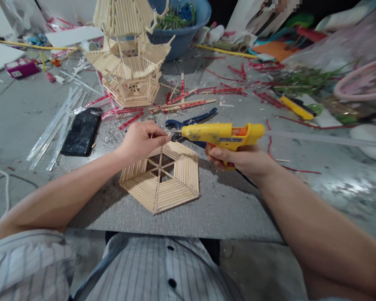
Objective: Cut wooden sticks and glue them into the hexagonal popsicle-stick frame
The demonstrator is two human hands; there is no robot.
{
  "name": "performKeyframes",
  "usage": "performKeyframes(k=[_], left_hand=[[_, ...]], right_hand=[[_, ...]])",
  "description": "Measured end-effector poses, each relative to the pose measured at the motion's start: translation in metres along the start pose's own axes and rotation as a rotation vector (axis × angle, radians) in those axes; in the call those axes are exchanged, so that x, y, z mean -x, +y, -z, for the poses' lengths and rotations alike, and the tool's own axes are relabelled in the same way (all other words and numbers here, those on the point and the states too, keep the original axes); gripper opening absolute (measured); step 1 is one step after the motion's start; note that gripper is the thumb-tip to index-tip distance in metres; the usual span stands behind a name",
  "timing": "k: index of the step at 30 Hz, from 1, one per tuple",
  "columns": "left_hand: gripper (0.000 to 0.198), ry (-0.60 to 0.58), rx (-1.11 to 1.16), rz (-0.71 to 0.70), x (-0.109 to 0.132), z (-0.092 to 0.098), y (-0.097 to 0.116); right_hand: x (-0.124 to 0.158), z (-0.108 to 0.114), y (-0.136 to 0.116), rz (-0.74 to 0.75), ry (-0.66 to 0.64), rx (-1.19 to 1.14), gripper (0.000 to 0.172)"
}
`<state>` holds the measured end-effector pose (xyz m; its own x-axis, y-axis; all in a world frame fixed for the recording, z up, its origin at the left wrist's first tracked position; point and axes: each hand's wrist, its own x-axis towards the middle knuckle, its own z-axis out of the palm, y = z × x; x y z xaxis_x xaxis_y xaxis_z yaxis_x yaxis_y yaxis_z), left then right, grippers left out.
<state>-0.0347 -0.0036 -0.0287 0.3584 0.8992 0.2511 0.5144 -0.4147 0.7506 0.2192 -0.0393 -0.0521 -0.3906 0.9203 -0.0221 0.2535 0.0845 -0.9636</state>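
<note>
My right hand (224, 155) grips a yellow glue gun (209, 131) by its handle, the nozzle pointing left. A clear glue stick (310, 137) runs out of its back end. Close to the nozzle tip, my left hand (146, 140) pinches a small pale piece (169, 136), seemingly the end of a wooden stick; the rest is hidden by the fingers. Below both hands lies a hexagonal panel of wooden sticks (175, 188), with spokes crossing an open middle. Blue-handled pliers (191, 121) lie behind the glue gun, partly covered by it.
A pagoda model made of sticks (131, 67) stands at the back, before a blue basin (180, 39) with greenery. A black phone (81, 131) and clear glue sticks (54, 129) lie left. Red-wrapped sticks (181, 102) are scattered behind the pliers. A yellow cutter (297, 108) lies right.
</note>
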Motion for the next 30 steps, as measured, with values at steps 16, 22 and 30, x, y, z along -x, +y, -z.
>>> performKeyframes(k=[16,22,30], left_hand=[[0.01,0.009,-0.001,-0.008,0.0,-0.001,-0.002],[0.01,0.017,0.004,-0.003,-0.001,-0.001,-0.003],[0.01,0.025,0.004,-0.008,-0.001,-0.001,-0.002]], right_hand=[[0.001,0.001,0.001,0.019,-0.003,-0.014,0.038],[0.001,-0.003,-0.008,-0.082,0.057,-0.127,0.048],[0.0,-0.007,-0.016,-0.24,0.141,-0.148,0.065]])
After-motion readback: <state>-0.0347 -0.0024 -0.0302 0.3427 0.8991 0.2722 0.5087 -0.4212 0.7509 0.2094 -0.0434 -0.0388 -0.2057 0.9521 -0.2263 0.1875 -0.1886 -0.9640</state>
